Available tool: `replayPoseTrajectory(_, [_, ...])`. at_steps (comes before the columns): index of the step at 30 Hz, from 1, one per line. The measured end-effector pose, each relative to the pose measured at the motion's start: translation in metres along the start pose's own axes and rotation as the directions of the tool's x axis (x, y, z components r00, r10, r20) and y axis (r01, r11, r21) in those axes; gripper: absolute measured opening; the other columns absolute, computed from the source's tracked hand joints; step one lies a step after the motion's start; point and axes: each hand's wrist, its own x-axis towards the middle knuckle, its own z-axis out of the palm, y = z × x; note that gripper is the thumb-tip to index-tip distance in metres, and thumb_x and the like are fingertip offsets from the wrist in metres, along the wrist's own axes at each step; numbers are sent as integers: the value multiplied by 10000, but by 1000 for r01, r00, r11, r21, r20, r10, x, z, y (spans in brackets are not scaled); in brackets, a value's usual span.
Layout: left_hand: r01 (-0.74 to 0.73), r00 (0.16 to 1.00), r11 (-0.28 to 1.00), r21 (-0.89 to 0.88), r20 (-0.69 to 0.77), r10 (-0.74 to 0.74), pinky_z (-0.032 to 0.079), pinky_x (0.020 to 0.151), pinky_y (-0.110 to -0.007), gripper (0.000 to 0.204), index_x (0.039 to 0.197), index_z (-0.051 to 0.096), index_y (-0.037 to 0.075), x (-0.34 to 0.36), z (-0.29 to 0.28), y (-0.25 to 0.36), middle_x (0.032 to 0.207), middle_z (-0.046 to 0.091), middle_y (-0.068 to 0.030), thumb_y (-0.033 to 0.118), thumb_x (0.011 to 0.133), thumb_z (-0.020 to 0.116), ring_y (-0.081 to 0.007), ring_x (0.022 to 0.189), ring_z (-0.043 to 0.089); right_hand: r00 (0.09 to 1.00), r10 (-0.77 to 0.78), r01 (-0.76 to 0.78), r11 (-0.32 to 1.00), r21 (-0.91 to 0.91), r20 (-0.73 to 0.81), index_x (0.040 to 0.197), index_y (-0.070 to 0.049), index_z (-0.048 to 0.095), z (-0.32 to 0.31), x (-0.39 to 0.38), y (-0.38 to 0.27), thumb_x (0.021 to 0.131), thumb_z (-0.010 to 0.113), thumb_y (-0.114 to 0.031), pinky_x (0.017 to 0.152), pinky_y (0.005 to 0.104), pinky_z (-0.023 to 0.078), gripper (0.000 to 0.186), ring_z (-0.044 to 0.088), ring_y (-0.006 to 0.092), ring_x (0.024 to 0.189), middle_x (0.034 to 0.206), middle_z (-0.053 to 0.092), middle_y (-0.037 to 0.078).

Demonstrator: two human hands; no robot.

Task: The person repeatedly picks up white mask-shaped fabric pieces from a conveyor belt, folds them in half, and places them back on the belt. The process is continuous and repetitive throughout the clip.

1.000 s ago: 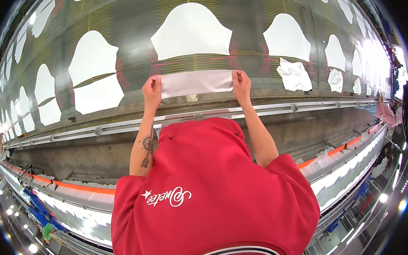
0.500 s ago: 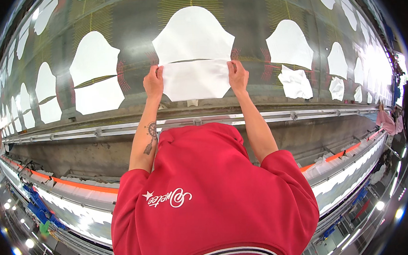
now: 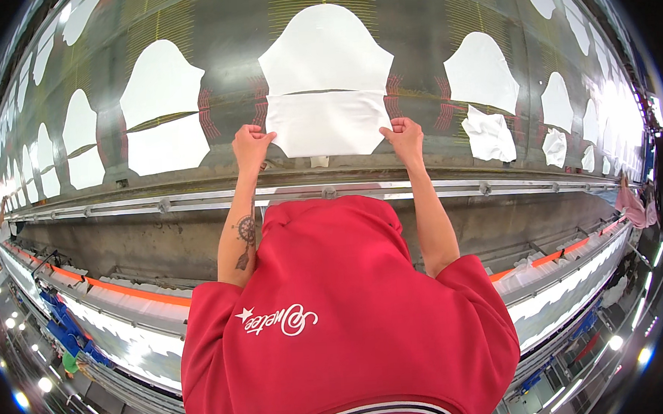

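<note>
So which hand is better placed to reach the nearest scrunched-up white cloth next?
Probably the right hand: it's closer to the scrunched-up white cloth. The left hand is at the flat white piece's opposite edge.

Long dark grey table (image 3: 234, 62), running left to right across the scene. Marked with yellow lines (image 3: 271, 19) and curved red lines (image 3: 208, 112). Bordered on the near side by a metal rail (image 3: 390, 188).

At centre: large domed white cloth (image 3: 327, 53), flat. Just near of it, shorter white cloth (image 3: 329, 124), also flat, near corners slanted; thin dark slit between the two.

To the left: another domed cloth (image 3: 162, 85) with a short flat piece (image 3: 167, 146) just near of it. Similar pairs farther left.

To the right: domed cloth again (image 3: 483, 71), crumpled white cloth (image 3: 489, 134) near of it. Farther right, smaller crumpled cloth (image 3: 555, 147).
</note>
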Motion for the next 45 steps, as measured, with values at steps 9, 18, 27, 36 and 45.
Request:
replayPoseTrajectory(9, [-215, 976, 966, -144, -61, 208, 575, 723, -333, 214, 994, 757, -18, -9, 10, 0, 860, 768, -112, 167, 903, 814, -191, 756, 725, 970, -166, 181, 981, 71, -179, 1067, 23, 775, 21, -8, 13, 888, 839, -226, 726, 342, 561, 313, 710, 173, 752, 840, 763, 118])
replayPoseTrajectory(18, [-594, 800, 798, -104, -178, 572, 542, 673, -327, 125, 1083, 762, 16, -23, 17, -4, 909, 743, -137, 73, 985, 709, -228, 681, 672, 932, -324, 340, 936, 88, -161, 1109, -9, 745, 25, -26, 14, 985, 714, -90, 649, 262, 491, 152, 579, 58, 679, 757, 671, 7])
replayPoseTrajectory(27, [-206, 979, 924, -323, -80, 190, 519, 646, -262, 289, 1134, 753, -39, -22, 28, -12, 919, 743, -45, 96, 897, 848, -76, 692, 631, 954, -250, 274, 951, 144, -162, 1133, -12, 765, 33, -23, 27, 903, 782, -93, 665, 310, 541, 244, 671, 122, 675, 895, 751, 85])
replayPoseTrajectory(36, [-78, 991, 845, -529, 47, 121, 611, 651, -274, 321, 1205, 728, -83, -21, 17, -15, 1208, 738, -138, 51, 926, 812, -133, 791, 734, 976, -196, 216, 926, 309, -93, 1246, 0, 745, 23, -24, 33, 923, 773, -83, 655, 284, 561, 335, 718, 118, 707, 971, 753, 73])
replayPoseTrajectory(45, [-183, 975, 868, -461, 29, 221, 633, 674, -278, 362, 1262, 701, -100, -28, 17, -17, 1284, 697, -142, 41, 944, 798, -121, 786, 714, 962, -244, 271, 908, 321, -123, 1277, -6, 735, 22, -33, 40, 934, 767, -72, 665, 281, 561, 350, 727, 133, 742, 1124, 723, 81])
